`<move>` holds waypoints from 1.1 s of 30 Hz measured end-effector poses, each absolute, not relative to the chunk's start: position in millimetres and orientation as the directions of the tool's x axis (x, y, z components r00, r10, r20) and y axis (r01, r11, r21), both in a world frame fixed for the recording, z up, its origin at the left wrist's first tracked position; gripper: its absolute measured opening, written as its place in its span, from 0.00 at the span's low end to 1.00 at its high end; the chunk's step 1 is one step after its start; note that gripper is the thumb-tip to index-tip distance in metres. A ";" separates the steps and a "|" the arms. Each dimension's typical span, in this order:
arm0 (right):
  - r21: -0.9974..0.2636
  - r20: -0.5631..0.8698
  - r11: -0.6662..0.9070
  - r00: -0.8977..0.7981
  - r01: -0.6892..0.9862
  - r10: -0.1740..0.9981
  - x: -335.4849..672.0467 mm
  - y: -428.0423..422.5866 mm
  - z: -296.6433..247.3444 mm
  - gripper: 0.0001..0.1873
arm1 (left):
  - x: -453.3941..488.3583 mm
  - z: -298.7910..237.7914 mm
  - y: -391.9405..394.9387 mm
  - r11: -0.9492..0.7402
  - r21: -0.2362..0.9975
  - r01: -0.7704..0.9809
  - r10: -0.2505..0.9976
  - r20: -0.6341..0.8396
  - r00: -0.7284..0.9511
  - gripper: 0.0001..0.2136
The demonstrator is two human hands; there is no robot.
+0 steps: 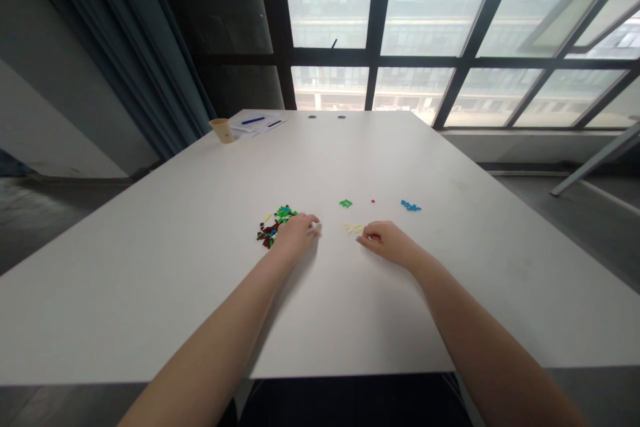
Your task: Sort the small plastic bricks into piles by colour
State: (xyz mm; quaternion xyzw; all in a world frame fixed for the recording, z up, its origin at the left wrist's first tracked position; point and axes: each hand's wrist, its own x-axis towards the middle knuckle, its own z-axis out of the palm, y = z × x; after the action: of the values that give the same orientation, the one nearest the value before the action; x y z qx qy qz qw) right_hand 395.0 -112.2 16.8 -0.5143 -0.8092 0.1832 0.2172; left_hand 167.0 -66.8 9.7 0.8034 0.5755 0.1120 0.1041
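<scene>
**Left hand (295, 237) and right hand (387, 243) apart beside small plastic bricks (284, 213)**

A white desk (150, 280) runs toward tall windows (410, 27). At its far end stand a paper cup (223, 130) and papers (265, 125) with a blue pen (253, 121), their print too small to read. Mid-desk lie a mixed heap (273, 230), then green bricks (345, 203), a red brick (373, 201), blue bricks (411, 205) and yellow bricks (353, 229). The left hand rests on the heap's edge, its fingertips (311, 221) at a whitish piece (316, 229), grip unclear. The right hand lies curled just beside the yellow bricks.

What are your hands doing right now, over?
Left hand at the mixed pile of small plastic bricks, pale piece by its fingers. Right hand beside pale yellow bricks. Green bricks, red brick, blue bricks beyond.
</scene>
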 end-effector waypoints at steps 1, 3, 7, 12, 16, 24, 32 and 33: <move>-0.517 0.162 0.407 -0.381 0.753 0.910 394.4 -112.3 16.8 0.17 | 168.3 8.5 -66.6 -0.339 0.297 0.892 0.940 0.070 0.334 0.11; -0.510 0.168 0.411 -0.380 0.756 0.909 394.4 -112.6 18.1 0.17 | 170.2 6.1 -66.0 -0.368 0.287 0.884 0.929 0.073 0.363 0.10; -0.498 0.197 0.419 -0.372 0.759 0.907 395.6 -112.9 20.2 0.17 | 170.9 2.7 -64.2 -0.384 0.284 0.879 0.922 0.072 0.380 0.09; -0.489 0.237 0.441 -0.372 0.752 0.898 395.7 -112.1 18.0 0.17 | 170.7 4.5 -64.6 -0.382 0.350 0.855 0.921 0.063 0.385 0.08; -0.496 0.270 0.462 -0.375 0.735 0.887 394.7 -111.7 17.9 0.14 | 172.4 10.7 -66.4 -0.397 0.414 0.819 0.914 0.097 0.394 0.07; -0.501 0.461 0.544 -0.325 0.673 0.826 390.8 -115.0 23.6 0.05 | 184.1 18.6 -75.6 -0.076 0.933 0.351 0.882 -0.101 0.460 0.11; -0.450 0.637 0.678 -0.323 0.581 0.700 382.0 -124.2 31.8 0.07 | 186.9 28.8 -92.0 0.659 0.742 -0.119 0.538 -0.355 0.765 0.11; -0.446 0.651 0.693 -0.327 0.566 0.685 380.3 -125.4 32.6 0.07 | 187.1 28.4 -92.3 0.684 0.717 -0.133 0.522 -0.353 0.777 0.10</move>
State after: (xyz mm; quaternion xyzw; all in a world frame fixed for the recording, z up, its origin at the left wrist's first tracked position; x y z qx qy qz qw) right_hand 380.3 -125.4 32.6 -0.3855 -0.8117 0.0687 0.4334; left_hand 187.1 -92.3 28.4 0.3506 0.2769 0.1872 0.8749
